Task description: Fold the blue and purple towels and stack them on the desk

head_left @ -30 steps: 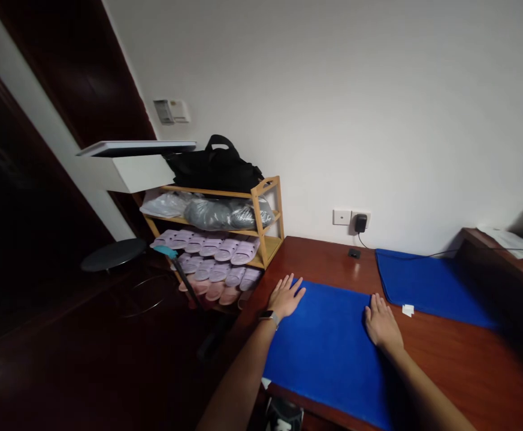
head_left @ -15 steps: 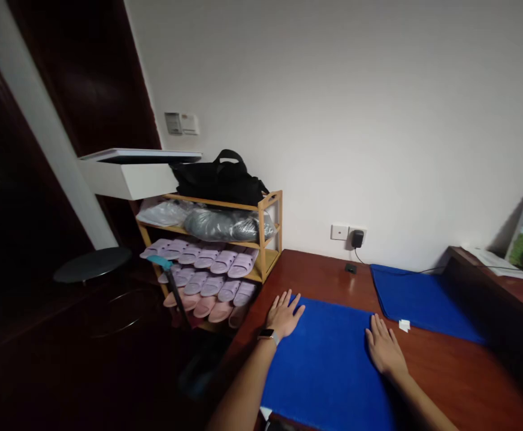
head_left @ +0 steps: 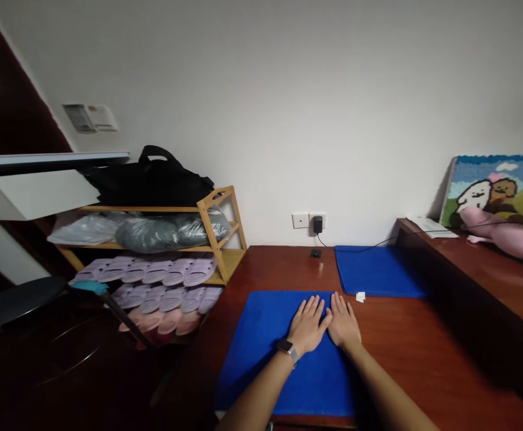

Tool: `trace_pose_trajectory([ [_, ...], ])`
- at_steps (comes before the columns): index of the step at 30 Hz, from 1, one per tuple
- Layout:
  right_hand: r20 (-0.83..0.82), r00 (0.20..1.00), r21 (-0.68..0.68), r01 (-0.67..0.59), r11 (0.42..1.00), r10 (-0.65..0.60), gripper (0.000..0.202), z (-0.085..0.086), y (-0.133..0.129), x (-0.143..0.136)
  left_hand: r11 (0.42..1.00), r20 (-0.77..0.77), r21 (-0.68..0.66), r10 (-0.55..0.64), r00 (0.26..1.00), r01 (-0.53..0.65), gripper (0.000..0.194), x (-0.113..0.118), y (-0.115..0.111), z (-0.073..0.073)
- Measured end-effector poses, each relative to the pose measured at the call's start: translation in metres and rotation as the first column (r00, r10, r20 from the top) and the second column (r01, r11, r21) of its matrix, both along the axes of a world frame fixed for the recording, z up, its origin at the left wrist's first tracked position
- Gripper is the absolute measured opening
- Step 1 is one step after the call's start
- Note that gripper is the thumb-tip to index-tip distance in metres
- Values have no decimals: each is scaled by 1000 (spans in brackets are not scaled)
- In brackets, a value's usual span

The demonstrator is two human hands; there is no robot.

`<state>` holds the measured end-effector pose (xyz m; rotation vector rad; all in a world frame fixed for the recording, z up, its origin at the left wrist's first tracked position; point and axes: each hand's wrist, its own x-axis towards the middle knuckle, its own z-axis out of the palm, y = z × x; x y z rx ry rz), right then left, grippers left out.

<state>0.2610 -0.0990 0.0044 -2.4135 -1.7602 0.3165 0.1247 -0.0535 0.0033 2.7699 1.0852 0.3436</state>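
A blue cloth [head_left: 261,335] lies flat on the brown wooden table [head_left: 405,347]. Palm down on its right half rests my left hand [head_left: 308,328], fingers stretched, a watch on the wrist. My right hand [head_left: 344,323] lies flat at the cloth's right edge, its fingers extended too. The two hands are side by side, with my left thumb close to the right hand. Behind them on the table is a second blue cloth [head_left: 378,272], with a small white tag [head_left: 360,296] at its near edge.
A wooden rack [head_left: 223,239] to the left holds a black bag [head_left: 153,179], plastic-wrapped bundles and rows of slippers [head_left: 175,272]. A charger [head_left: 317,224] is plugged into the wall. On the raised ledge at right are a pink plush toy [head_left: 508,233] and a dog picture [head_left: 490,185].
My left hand has moved right across the cloth, from its left edge to beside my right hand. The right hand stays at the right edge. The view has turned right.
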Motion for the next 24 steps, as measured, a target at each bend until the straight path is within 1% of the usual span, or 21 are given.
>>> trace_pose_trajectory([
  [1,-11,1000,7,0,1000,0,67,1,0,0,1000,-13,0,14,1000,-14,70,-5,2,-3],
  [3,-35,999,26,11,1000,-10,68,1,0,0,998,-43,2,56,998,-56,71,-28,11,-4],
  [5,-49,999,40,23,999,-21,68,1,0,0,992,-75,-1,126,989,-126,73,-62,26,0],
  [8,-53,998,39,27,999,-25,69,-2,1,0,960,-109,5,279,954,-280,78,-115,46,7],
  [10,-44,999,34,21,999,-19,69,-4,1,0,933,-117,23,360,926,-360,82,-141,54,8],
  [11,-35,999,36,18,999,-16,69,-5,0,0,923,-116,33,385,915,-384,84,-149,56,8],
  [13,-18,1000,39,18,999,-17,68,-7,0,0,913,-111,45,408,906,-405,87,-156,57,7],
  [21,-19,999,42,40,998,-39,68,-9,1,3,920,-87,31,391,916,-390,87,-152,52,5],
  [24,10,998,39,59,997,-59,67,-8,-4,0,923,-76,23,385,920,-384,87,-152,52,5],
])
